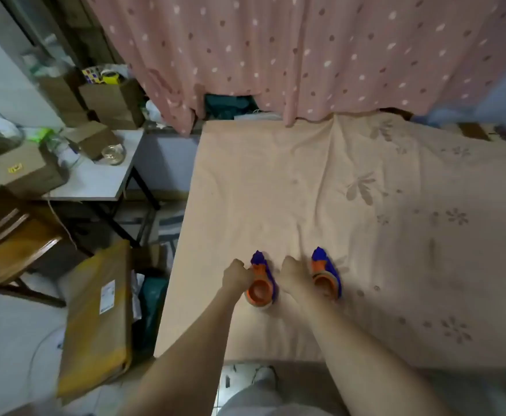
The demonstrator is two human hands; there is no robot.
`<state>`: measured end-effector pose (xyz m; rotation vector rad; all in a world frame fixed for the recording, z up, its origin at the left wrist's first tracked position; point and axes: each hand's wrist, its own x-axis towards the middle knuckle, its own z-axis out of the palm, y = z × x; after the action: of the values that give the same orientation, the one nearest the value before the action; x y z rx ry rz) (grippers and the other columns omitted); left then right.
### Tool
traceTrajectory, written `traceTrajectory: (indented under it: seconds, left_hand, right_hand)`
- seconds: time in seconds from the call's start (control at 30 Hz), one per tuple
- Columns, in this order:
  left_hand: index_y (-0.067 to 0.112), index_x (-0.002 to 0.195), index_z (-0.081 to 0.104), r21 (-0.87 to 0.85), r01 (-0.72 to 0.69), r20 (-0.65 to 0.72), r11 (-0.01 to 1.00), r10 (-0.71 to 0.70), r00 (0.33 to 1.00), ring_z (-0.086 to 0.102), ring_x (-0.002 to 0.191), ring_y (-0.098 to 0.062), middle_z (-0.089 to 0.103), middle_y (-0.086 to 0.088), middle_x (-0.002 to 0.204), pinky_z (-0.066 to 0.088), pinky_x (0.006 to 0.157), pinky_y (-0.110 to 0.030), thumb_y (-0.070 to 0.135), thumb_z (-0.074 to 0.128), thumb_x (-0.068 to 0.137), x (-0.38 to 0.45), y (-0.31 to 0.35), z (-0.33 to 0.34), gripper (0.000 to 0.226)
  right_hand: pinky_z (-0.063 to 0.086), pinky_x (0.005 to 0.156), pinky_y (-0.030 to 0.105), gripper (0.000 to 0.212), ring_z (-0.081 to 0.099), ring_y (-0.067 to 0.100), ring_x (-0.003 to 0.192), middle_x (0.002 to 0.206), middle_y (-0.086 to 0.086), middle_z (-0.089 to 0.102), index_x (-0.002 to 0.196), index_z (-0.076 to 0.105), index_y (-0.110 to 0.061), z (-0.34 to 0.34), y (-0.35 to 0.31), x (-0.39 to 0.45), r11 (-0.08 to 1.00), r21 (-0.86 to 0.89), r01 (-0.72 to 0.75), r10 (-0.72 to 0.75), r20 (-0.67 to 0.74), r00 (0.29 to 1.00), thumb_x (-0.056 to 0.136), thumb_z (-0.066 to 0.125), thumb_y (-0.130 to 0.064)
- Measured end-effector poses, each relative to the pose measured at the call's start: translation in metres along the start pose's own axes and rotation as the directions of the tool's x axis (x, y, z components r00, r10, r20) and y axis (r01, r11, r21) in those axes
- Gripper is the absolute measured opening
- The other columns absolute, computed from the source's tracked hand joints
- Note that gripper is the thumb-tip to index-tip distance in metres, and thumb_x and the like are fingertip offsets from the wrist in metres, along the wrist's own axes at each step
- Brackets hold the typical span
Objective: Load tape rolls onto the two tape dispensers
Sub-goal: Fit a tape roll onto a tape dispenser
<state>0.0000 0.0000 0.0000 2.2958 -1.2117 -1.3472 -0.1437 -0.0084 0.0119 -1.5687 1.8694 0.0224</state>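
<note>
left hand (237, 276) fisted, gripping left tape dispenser (262, 285) | right hand (295, 274) curled on right tape dispenser (326, 277) | both arms outstretched over bed (365, 205)

No legible text; labels on parcel (106, 296) and cardboard box (26, 172) too blurred

You have two blue-and-orange tape dispensers lying side by side on the peach sheet, near its front edge. The left dispenser (262, 282) shows an orange roll seated in it, blue nose pointing away. The right dispenser (326, 273) lies parallel, partly hidden.
</note>
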Motion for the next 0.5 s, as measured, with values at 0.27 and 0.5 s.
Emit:
traceTrajectory:
  seconds: [0.27,0.5]
  left_hand:
    - [0.005,0.152,0.034,-0.160,0.284,0.330,0.945,-0.220,0.918,0.055,0.105,-0.032,0.052,-0.019,0.145,0.050,0.089,-0.043,0.034,0.049,0.103,0.045,-0.027,0.012,0.058]
    - [0.012,0.139,0.049,-0.153,0.322,0.349,0.934,-0.254,0.902,0.069,0.105,-0.039,0.061,-0.023,0.134,0.060,0.086,-0.047,0.015,0.046,0.101,0.066,-0.034,0.024,0.038]
  right_hand:
    - [0.047,0.092,0.036,0.036,0.061,0.031,0.112,0.124,0.011,0.062,0.126,0.056,-0.009,0.053,0.001,0.037,0.986,-0.144,-0.079,0.104,0.173,0.979,0.102,0.041,-0.031]
    - [0.053,0.085,0.037,0.032,0.065,0.028,0.102,0.118,0.007,0.066,0.121,0.057,-0.015,0.057,0.000,0.062,0.966,-0.258,-0.021,0.090,0.262,0.961,0.097,0.049,-0.034]
